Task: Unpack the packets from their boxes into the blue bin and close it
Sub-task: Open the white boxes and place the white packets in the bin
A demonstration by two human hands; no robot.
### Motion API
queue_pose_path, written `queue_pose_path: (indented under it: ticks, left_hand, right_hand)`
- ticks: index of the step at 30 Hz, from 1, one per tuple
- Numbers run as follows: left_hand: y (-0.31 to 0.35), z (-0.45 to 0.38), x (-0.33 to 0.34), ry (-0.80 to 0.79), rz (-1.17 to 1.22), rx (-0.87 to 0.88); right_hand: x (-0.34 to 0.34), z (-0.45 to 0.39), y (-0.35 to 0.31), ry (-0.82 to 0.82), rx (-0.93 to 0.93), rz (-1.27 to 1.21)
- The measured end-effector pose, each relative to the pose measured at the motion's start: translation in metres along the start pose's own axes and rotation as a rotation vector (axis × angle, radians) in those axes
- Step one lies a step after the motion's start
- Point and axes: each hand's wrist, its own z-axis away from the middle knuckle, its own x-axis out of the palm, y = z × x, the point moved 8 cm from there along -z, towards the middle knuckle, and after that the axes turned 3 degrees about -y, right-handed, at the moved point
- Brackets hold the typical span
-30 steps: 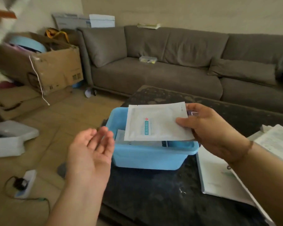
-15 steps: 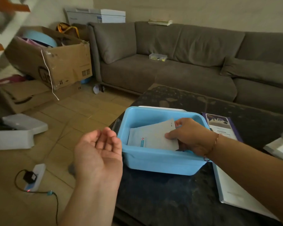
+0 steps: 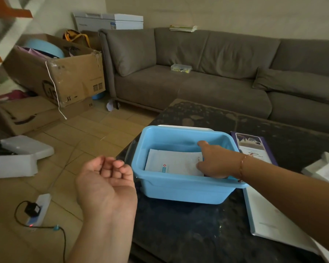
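Open light-blue plastic bin on dark tabletop; flat white paper packet lies inside. Right hand reaches in, fingers on the packet's right edge, grip unclear. Left hand beside bin, palm up, fingers loosely curled, holding nothing.

Both forearms bare with no sleeves showing, left hand without rings or a watch, right hand wearing only a thin reddish-gold bracelet looped around the wrist, well back from the fingers, with a small bit dangling at its lower edge.
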Motion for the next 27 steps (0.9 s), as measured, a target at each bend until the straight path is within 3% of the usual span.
queue_pose_path:
  ticks: [5, 8, 10, 13, 16, 18, 21, 22, 27]
  left_hand:
    - [-0.006, 0.004, 0.004, 0.0, 0.005, -0.001]
    - [-0.008, 0.011, 0.01, -0.02, -0.004, 0.038]
    - [-0.01, 0.017, 0.016, -0.045, -0.038, 0.091]
    - [-0.021, 0.03, 0.031, -0.133, -0.114, 0.172]
    - [-0.039, 0.044, 0.046, -0.252, -0.175, 0.225]
    - [-0.055, 0.057, 0.059, -0.361, -0.245, 0.283]
    - [-0.084, 0.081, 0.076, -0.49, -0.373, 0.383]
    - [-0.096, 0.091, 0.081, -0.536, -0.426, 0.408]
    - [-0.147, 0.138, 0.099, -0.824, -0.682, 0.533]
  right_hand:
    - [0.002, 0.004, -0.006, -0.049, -0.101, 0.044]
    - [-0.015, 0.017, -0.003, 0.025, -0.127, 0.113]
    - [-0.044, 0.045, 0.005, 0.202, -0.179, 0.039]
    - [-0.081, 0.128, 0.04, 0.625, -0.338, -0.291]
    - [-0.045, 0.21, 0.108, 0.956, -0.196, -0.325]
    - [0.004, 0.231, 0.149, 0.898, -0.011, -0.246]
    - [0.074, 0.228, 0.185, 0.569, 0.095, -0.046]
    - [0.087, 0.227, 0.193, 0.539, 0.106, 0.002]
    - [0.071, 0.241, 0.205, 0.887, 0.008, 0.06]
